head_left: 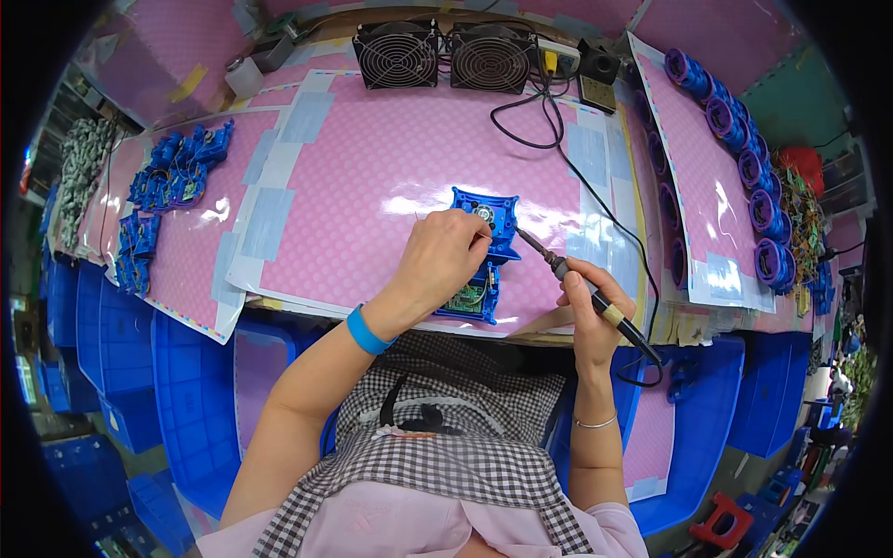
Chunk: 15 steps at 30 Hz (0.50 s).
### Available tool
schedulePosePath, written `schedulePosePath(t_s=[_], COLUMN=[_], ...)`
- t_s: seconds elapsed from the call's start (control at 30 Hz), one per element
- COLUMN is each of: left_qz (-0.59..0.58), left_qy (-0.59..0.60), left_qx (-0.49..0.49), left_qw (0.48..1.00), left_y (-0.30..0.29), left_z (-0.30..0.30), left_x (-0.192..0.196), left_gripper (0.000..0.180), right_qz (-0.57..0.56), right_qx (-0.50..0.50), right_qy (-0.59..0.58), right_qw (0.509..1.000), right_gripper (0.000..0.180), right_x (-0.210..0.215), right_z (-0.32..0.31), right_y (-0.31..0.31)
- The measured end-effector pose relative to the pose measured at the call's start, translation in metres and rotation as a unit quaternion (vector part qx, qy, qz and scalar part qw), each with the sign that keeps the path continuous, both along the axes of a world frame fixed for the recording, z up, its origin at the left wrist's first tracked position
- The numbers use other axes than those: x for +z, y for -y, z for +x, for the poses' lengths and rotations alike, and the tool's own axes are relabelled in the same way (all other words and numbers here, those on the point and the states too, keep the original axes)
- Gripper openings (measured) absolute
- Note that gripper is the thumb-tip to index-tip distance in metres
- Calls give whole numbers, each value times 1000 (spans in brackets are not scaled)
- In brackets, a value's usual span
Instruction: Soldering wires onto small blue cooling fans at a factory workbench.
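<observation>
My right hand (597, 305) grips a soldering iron (559, 267) by its handle, with the tip pointing up and left. That tip is at the right edge of a blue plastic housing (502, 210) with a round part set in it. Over the left side of the housing is my left hand (435, 259), its fingertips pinched together; whatever they hold is too small to make out. Just below, partly behind my left hand, lies another blue housing half (491, 302) with a green circuit board (465, 298) in it.
Two black fans (398, 56) stand at the back beside a soldering iron stand (596, 84). The iron's black cord (605, 206) loops across the right side. Blue assemblies (177, 172) lie at left; blue ring-shaped parts (749, 169) line the right board. Blue bins (191, 409) sit below the table edge.
</observation>
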<state>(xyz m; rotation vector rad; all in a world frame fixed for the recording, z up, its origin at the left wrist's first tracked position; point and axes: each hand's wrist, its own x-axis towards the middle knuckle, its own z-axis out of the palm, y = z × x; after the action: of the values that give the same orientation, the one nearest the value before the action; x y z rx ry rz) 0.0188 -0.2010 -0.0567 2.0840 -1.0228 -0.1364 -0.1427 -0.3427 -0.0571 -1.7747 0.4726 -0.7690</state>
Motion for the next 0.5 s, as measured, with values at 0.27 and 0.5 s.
schedulePosePath(t_s=[0.27,0.5], left_qz=[15,-4], left_qy=[25,30], left_qx=[5,13], left_qw=[1000,999], left_y=[1,0], left_z=[1,0], left_x=[-4,-7], left_gripper=[14,14], right_qz=[-2,9], right_qx=[28,17], right_qy=[-25,-33], right_qw=[999,999], right_gripper=[19,20], right_x=[-2,-1], right_z=[4,3], right_y=[-2,-3])
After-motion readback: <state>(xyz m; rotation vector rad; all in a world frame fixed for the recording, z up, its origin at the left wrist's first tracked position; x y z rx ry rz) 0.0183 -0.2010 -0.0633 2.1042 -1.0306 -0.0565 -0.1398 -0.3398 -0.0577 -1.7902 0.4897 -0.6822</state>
